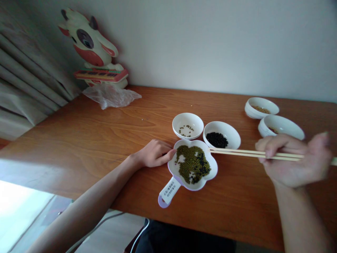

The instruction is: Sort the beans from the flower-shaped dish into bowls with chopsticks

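A white flower-shaped dish [173, 171] with a purple rim and a labelled handle [170, 191] holds green mung beans [186, 161] mixed with black beans [201, 163]. At its left rim, my left hand [156, 153] rests on the table, fingers curled and thumb against the edge. My right hand [292, 161], slightly blurred, grips a pair of wooden chopsticks [242, 152]. The chopstick tips lie over the dish's upper right rim, beside the bowl of black beans [233, 135]. Just behind the dish, another white bowl [193, 119] contains some small greenish beans [186, 131].
Two more white bowls [252, 113] [292, 128] with yellowish and brownish contents stand at the right, one close behind my right hand. A cow-shaped toy keyboard [101, 75] and a clear plastic bag [110, 96] sit at the back left. A wall [197, 45] borders the wooden table [105, 130].
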`<act>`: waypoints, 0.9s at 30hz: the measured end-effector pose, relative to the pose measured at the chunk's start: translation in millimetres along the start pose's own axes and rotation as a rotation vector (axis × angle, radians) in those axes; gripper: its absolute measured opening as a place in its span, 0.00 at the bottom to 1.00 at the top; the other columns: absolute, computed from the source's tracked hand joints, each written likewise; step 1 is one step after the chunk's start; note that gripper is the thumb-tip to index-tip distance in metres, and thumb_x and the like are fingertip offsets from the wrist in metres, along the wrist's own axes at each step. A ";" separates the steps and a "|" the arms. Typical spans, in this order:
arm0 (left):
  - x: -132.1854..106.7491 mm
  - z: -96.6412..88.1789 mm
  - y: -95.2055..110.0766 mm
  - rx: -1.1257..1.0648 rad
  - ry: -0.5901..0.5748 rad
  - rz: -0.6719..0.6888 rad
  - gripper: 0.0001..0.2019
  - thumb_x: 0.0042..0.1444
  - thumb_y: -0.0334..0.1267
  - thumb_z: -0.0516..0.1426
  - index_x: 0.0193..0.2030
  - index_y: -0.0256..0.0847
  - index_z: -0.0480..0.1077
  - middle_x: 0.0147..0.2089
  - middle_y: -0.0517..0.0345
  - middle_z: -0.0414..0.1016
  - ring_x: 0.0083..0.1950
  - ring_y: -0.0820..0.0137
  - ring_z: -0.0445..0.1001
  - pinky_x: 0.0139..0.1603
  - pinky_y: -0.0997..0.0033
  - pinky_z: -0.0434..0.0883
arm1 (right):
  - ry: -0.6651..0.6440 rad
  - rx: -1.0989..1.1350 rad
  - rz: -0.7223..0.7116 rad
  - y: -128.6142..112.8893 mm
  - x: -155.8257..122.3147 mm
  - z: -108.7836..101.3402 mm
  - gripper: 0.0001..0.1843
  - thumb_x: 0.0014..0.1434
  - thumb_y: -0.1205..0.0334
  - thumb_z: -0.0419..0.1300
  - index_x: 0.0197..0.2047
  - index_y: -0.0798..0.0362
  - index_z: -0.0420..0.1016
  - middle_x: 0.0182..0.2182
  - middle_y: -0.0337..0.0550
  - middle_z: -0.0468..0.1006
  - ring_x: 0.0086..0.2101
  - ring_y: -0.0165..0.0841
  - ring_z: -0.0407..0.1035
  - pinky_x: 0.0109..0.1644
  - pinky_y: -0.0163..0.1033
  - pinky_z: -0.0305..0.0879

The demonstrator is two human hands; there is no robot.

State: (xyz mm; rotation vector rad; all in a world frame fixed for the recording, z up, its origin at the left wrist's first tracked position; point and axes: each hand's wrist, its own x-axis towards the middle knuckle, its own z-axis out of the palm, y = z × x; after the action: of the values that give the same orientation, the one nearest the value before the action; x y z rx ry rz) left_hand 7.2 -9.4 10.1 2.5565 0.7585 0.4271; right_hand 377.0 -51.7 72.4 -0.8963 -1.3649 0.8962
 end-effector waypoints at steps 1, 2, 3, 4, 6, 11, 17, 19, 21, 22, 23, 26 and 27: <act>0.0 0.1 -0.1 -0.002 0.001 0.001 0.26 0.76 0.43 0.43 0.25 0.39 0.64 0.29 0.55 0.73 0.29 0.73 0.68 0.33 0.71 0.63 | -0.088 0.023 0.061 0.6 -0.2 2.3 0.40 0.71 0.36 0.40 0.20 0.49 0.76 0.14 0.46 0.66 0.19 0.34 0.61 0.25 0.44 0.53; -0.1 0.1 -0.2 -0.003 0.002 0.000 0.26 0.76 0.43 0.43 0.25 0.39 0.64 0.29 0.55 0.73 0.29 0.73 0.68 0.32 0.71 0.63 | -0.162 0.032 0.116 1.9 -1.0 5.1 0.41 0.71 0.35 0.39 0.21 0.49 0.76 0.15 0.46 0.67 0.19 0.34 0.61 0.25 0.44 0.53; -0.1 0.2 -0.3 -0.004 0.002 -0.003 0.26 0.76 0.43 0.43 0.25 0.39 0.65 0.29 0.55 0.73 0.29 0.73 0.68 0.32 0.71 0.63 | -0.218 0.030 0.162 3.5 -2.5 8.4 0.42 0.70 0.33 0.39 0.21 0.50 0.76 0.16 0.46 0.68 0.19 0.33 0.61 0.24 0.43 0.54; -0.2 0.2 -0.4 -0.004 0.002 -0.006 0.26 0.76 0.43 0.44 0.25 0.39 0.65 0.29 0.55 0.73 0.29 0.73 0.68 0.32 0.71 0.63 | -0.265 0.019 0.203 5.2 -4.6 12.2 0.43 0.69 0.31 0.38 0.20 0.50 0.76 0.16 0.45 0.69 0.20 0.34 0.62 0.24 0.42 0.54; -0.3 0.3 -0.5 -0.005 -0.001 -0.012 0.26 0.76 0.43 0.44 0.25 0.38 0.65 0.29 0.55 0.73 0.28 0.73 0.68 0.32 0.71 0.63 | -0.349 -0.006 0.264 8.3 -9.6 20.2 0.45 0.68 0.28 0.36 0.20 0.50 0.74 0.17 0.44 0.68 0.20 0.33 0.62 0.23 0.42 0.56; 0.0 0.7 -0.7 0.008 -0.018 -0.019 0.26 0.76 0.43 0.43 0.25 0.39 0.63 0.30 0.54 0.73 0.29 0.73 0.68 0.33 0.71 0.63 | -0.474 -0.065 0.276 11.7 -17.6 33.1 0.46 0.67 0.27 0.32 0.21 0.51 0.72 0.18 0.43 0.69 0.21 0.32 0.62 0.24 0.40 0.57; 0.2 0.5 -0.7 0.000 -0.016 -0.017 0.26 0.76 0.43 0.43 0.25 0.38 0.63 0.29 0.55 0.72 0.29 0.74 0.67 0.33 0.71 0.63 | -0.484 -0.088 0.255 14.9 -18.2 32.4 0.45 0.68 0.29 0.32 0.21 0.51 0.72 0.18 0.43 0.67 0.22 0.33 0.63 0.26 0.40 0.58; 0.2 0.3 -0.6 -0.002 -0.014 -0.014 0.25 0.76 0.43 0.43 0.25 0.38 0.63 0.29 0.55 0.72 0.29 0.74 0.67 0.33 0.71 0.63 | -0.479 -0.089 0.252 16.0 -18.5 31.8 0.45 0.69 0.30 0.33 0.21 0.51 0.72 0.18 0.43 0.67 0.22 0.33 0.62 0.26 0.41 0.57; 0.1 0.2 -0.6 -0.004 -0.014 -0.012 0.25 0.76 0.42 0.43 0.25 0.38 0.63 0.29 0.55 0.72 0.29 0.74 0.67 0.33 0.71 0.63 | -0.474 -0.091 0.250 16.9 -19.0 31.5 0.44 0.69 0.31 0.34 0.20 0.51 0.72 0.17 0.43 0.67 0.22 0.33 0.62 0.26 0.41 0.57; 0.1 0.2 -0.7 -0.003 -0.014 -0.012 0.25 0.76 0.43 0.43 0.25 0.38 0.63 0.29 0.55 0.72 0.29 0.74 0.67 0.33 0.71 0.63 | -0.471 -0.091 0.250 17.2 -19.2 31.5 0.44 0.70 0.31 0.34 0.20 0.51 0.72 0.17 0.43 0.67 0.22 0.33 0.62 0.26 0.41 0.56; -0.1 0.3 -0.8 -0.001 -0.015 -0.014 0.25 0.76 0.43 0.43 0.25 0.38 0.62 0.29 0.55 0.72 0.29 0.74 0.67 0.33 0.71 0.63 | -0.468 -0.090 0.251 17.4 -19.4 31.5 0.44 0.70 0.32 0.34 0.20 0.51 0.72 0.17 0.43 0.67 0.22 0.33 0.62 0.26 0.41 0.56; -0.5 0.6 -1.4 0.003 -0.017 -0.014 0.25 0.76 0.43 0.43 0.25 0.38 0.62 0.29 0.55 0.72 0.29 0.74 0.67 0.33 0.72 0.63 | -0.463 -0.078 0.239 17.1 -19.6 32.0 0.44 0.70 0.32 0.34 0.20 0.51 0.72 0.17 0.44 0.68 0.22 0.33 0.63 0.26 0.41 0.56; -0.6 0.7 -1.6 0.003 -0.017 -0.013 0.25 0.76 0.43 0.43 0.25 0.38 0.62 0.29 0.55 0.72 0.29 0.74 0.67 0.33 0.72 0.63 | -0.464 -0.072 0.230 16.7 -19.5 32.2 0.44 0.70 0.32 0.33 0.20 0.51 0.72 0.17 0.44 0.68 0.22 0.33 0.63 0.26 0.41 0.56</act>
State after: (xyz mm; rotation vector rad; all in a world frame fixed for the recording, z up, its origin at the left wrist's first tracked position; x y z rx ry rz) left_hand 6.3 -8.8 8.6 2.5532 0.7693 0.4005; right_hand 344.4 -62.6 49.6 -0.9502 -1.7195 1.2959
